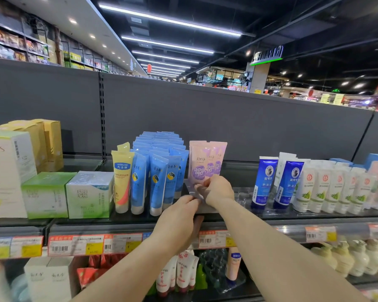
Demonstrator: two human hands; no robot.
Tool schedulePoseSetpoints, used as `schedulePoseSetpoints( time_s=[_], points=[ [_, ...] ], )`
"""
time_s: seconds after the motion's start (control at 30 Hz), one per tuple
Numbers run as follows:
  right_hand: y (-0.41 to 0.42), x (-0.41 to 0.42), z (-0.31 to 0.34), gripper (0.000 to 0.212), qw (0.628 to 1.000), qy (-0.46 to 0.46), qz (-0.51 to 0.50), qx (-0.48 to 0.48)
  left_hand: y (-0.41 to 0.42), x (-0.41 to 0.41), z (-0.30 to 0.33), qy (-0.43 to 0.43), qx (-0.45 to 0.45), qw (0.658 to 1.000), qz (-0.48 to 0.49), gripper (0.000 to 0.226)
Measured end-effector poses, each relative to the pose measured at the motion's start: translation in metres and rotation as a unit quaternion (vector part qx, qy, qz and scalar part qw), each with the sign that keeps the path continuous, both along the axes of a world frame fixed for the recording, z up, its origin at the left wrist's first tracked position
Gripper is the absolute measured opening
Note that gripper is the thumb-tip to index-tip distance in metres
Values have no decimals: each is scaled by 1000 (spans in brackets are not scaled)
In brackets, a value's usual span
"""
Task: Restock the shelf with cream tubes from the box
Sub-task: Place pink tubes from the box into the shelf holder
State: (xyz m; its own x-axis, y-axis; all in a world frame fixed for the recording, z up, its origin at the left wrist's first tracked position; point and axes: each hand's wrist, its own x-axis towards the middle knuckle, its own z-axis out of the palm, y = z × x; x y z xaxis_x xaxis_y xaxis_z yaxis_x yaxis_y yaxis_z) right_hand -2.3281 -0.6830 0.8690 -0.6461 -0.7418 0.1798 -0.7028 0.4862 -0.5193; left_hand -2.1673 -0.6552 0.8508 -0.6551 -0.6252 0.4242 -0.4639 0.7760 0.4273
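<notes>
Now seating pink cream tubes on shelf | right hand pinching their bases, left hand fingertips steadying below | I am keeping them upright, labels forward; box unseen.

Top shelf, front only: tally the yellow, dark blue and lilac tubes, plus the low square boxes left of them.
Yellow Vaseline tube: 1
Dark blue tubes: 2
Lilac tubes: at least 2; they overlap, so a third cannot be ruled out
Low green-and-white boxes: 2
Total: at least 7
</notes>
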Motion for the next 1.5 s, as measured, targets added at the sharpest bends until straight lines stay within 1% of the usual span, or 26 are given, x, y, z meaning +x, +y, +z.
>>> schedulePoseSetpoints(
  time_s=[0.2,0.27,0.4,0.5,0.63,0.73,0.77,0.87,0.97,1.03,1.13,1.3,1.4,1.5],
  points=[
    [2,6,-1,23,1000,11,-10,2,-4,1,4,-41,-18,999,7,41],
    [3,10,0,20,1000,4,-16,3,-6,2,5,-54,-15,998,2,42],
    [21,16,6,21,1000,9,-20,-9,-7,5,8,-66,2,998,-16,42],
    [44,20,5,21,998,2,3,-58,-6,8,12,-63,15,998,-23,37],
    [69,30,0,23,998,26,28,-54,5,14,17,-46,51,997,-25,28],
    [88,41,-1,27,997,40,41,-58,16,19,23,-38,67,997,2,14],
    [95,45,-2,28,996,48,49,-54,21,22,25,-39,68,997,15,12],
    [117,59,-5,26,995,56,69,-50,42,36,28,-41,73,996,42,19],
    [137,79,-7,29,992,76,88,-50,63,57,31,-48,41,995,77,30],
    [148,97,-9,33,989,96,100,-54,73,75,28,-72,-1,992,105,34],
    [153,131,-14,33,987,79,116,-74,82,115,16,-115,-35,980,161,42],
    [139,220,-28,35,974,93,185,-90,80,217,-7,-152,-38,952,262,47],
    [123,290,-39,30,964,72,236,-100,73,287,-16,-162,-18,935,315,48],
    [104,372,-51,35,951,68,288,-86,68,371,-28,-172,-1,916,363,49]
  ],
)
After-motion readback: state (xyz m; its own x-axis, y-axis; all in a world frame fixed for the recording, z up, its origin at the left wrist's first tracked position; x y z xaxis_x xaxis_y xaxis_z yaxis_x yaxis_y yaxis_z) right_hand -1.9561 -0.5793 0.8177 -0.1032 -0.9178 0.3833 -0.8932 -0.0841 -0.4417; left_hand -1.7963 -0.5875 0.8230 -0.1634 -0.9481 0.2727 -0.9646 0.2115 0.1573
